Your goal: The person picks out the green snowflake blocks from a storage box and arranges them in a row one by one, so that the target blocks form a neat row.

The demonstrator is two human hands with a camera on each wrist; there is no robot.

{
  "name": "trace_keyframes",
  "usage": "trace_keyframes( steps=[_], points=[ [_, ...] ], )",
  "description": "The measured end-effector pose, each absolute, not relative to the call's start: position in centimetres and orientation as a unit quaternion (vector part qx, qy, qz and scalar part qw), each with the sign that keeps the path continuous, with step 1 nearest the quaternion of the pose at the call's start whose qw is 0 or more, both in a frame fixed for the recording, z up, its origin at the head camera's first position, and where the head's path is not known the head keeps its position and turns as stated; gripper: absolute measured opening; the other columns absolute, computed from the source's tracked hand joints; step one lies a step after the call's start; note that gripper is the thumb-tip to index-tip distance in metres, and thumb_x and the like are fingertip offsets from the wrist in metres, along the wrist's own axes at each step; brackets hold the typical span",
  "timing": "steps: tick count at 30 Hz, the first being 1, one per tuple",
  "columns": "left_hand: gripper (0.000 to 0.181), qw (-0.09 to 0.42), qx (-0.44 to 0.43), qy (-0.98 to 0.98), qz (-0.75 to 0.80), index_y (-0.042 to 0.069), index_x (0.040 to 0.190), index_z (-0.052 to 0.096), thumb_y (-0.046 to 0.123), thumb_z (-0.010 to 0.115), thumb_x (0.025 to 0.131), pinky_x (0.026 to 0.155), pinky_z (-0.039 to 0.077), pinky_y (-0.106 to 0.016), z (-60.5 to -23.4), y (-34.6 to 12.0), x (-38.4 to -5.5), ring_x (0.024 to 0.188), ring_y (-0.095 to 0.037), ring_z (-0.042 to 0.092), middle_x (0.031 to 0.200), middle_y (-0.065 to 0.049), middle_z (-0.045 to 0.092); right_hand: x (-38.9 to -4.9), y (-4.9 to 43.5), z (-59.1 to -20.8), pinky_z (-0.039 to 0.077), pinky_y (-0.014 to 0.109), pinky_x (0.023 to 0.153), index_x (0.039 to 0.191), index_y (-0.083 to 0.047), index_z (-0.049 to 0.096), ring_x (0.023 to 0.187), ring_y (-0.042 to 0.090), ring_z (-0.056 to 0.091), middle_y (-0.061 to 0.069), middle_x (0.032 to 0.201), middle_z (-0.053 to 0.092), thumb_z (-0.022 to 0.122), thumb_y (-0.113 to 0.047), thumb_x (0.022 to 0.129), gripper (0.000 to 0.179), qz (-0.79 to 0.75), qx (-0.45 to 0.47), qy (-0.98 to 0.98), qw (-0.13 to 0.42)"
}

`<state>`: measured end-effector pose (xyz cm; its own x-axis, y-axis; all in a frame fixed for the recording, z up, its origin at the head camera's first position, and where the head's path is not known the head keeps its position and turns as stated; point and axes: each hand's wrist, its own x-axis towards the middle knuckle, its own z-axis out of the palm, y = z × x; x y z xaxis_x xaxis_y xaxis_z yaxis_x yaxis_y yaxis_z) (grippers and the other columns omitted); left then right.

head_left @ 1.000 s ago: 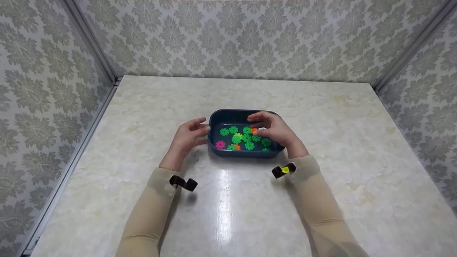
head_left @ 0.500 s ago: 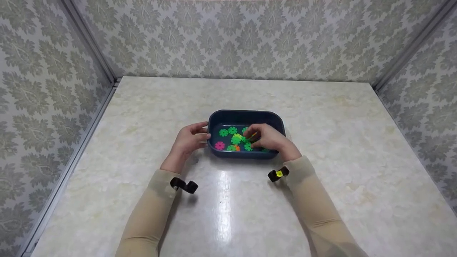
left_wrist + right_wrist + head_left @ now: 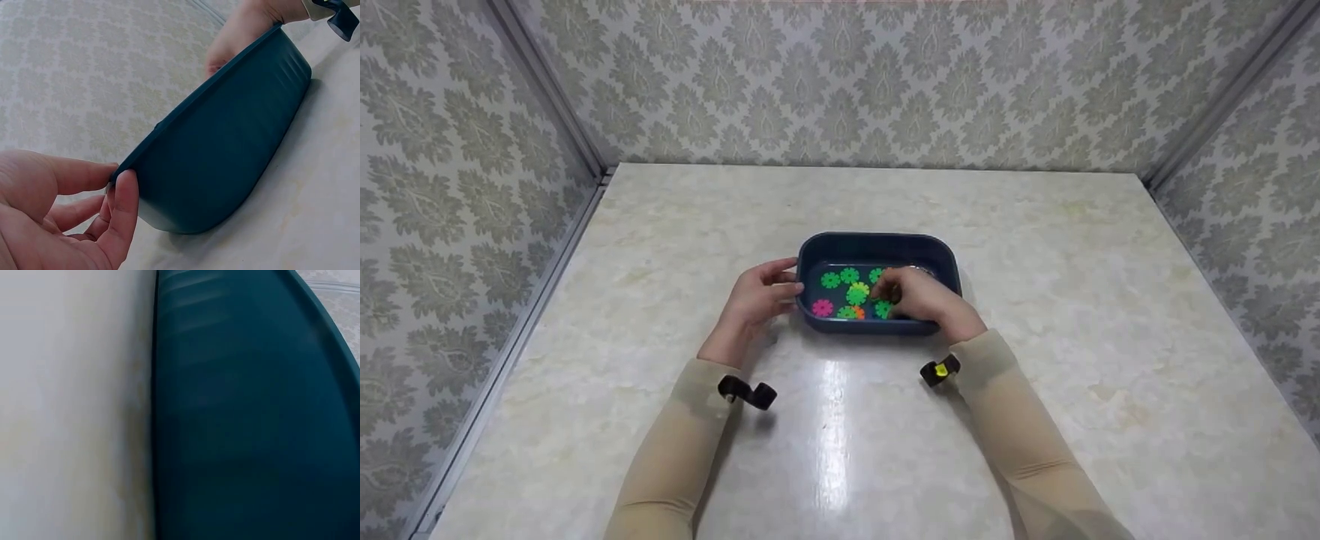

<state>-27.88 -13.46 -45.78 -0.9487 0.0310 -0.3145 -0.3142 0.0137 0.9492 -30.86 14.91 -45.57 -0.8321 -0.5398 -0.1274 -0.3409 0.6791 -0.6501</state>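
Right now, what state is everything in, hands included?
Bin: open, upright on the table.
Pink piece: flat, uncovered.
Yellow piece: partly covered.
Orange pieces: partly hidden.
Green pieces: in the bin, some hidden.
Left hand: pinches the bin at its left end.
Right hand: curled inside the bin, grip hidden.

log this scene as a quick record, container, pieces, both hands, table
container: dark blue tub, set on the table
pieces: notched discs inside, mostly green discs, plus pink disc, yellow disc, some orange
left hand: holding the tub's rim at its left end
right hand: inside the tub, fingers bent; grip hidden
table: pale, marbled
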Motion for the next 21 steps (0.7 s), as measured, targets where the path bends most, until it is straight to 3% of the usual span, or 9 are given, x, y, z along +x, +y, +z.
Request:
trace_keyframes(
  steps=[9, 21],
  points=[
    [0.057, 0.118, -0.091, 0.701, 0.698, 0.011, 0.148, 0.056, 0.000, 0.070, 0.094, 0.071, 0.060, -0.025, -45.9, -13.5, -27.8, 0.089, -0.015, 0.064, 0.124, -0.011, 0.057, -31.0, 15.1, -45.2, 0.058, 0.042, 0.086, 0.102, -0.009, 0.079, 0.094, 0.026, 0.071, 0.011, 0.104, 0.076, 0.078, 0.004, 0.083, 0.023, -0.298, -0.240, 0.911, 0.154],
    [0.057, 0.130, -0.097, 0.700, 0.695, 0.012, 0.149, 0.054, 0.002, 0.069, 0.095, 0.072, 0.060, -0.025, -45.7, -13.6, -27.8, 0.087, -0.015, 0.064, 0.125, -0.011, 0.056, -30.8, 16.7, -44.1, 0.055, 0.033, 0.081, 0.113, -0.013, 0.078, 0.092, 0.021, 0.068, 0.010, 0.111, 0.074, 0.072, -0.007, 0.094, 0.021, -0.373, -0.259, 0.874, 0.173]
  ],
)
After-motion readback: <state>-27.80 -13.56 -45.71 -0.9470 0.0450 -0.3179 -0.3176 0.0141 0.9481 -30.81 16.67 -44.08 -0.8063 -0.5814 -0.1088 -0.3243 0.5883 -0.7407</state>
